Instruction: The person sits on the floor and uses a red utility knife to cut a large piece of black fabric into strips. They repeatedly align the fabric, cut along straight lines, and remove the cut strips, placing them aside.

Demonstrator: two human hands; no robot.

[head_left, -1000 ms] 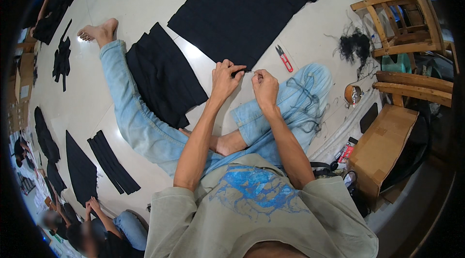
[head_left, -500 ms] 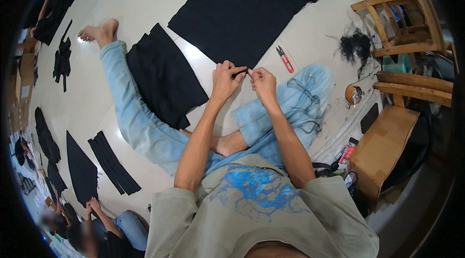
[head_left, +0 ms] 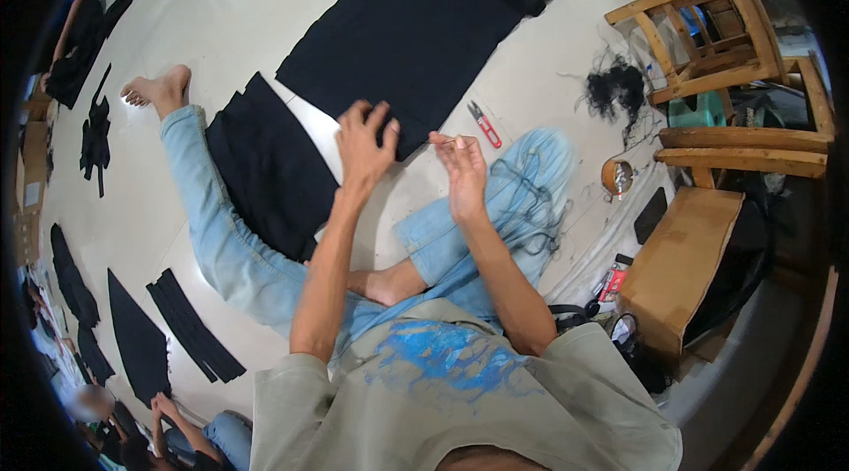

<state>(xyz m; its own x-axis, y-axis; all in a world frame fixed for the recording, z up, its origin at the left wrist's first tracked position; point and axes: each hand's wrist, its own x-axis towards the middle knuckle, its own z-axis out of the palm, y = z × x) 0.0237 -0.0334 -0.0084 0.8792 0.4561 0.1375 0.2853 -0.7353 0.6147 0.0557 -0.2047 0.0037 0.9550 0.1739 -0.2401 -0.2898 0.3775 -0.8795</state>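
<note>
A large black cloth panel [head_left: 416, 38] lies on the floor ahead of me. My left hand [head_left: 364, 145] is over its near corner, fingers spread, with nothing seen in it. To the right of that corner my right hand [head_left: 463, 172] pinches a thin, needle-like sliver between thumb and forefinger; the other fingers are loosely raised. Any thread on it is too fine to see. A smaller black cloth piece [head_left: 270, 166] lies beside my left leg. Red-handled thread snips [head_left: 485, 125] rest on the floor just beyond my right hand. Dark threads [head_left: 531, 192] lie across my bent right knee.
A black thread tangle [head_left: 617, 89] lies near a wooden chair [head_left: 672, 86] at the right. Nearer stand a round container [head_left: 616, 176] and a cardboard box [head_left: 676, 250]. More black cloth pieces [head_left: 137, 338] lie at left, where another person's hands [head_left: 161, 405] touch one.
My left hand has let go of the cloth corner, opened and moved left. My right hand has drawn away from the corner and turned, still pinching. The whole view has shifted slightly.
</note>
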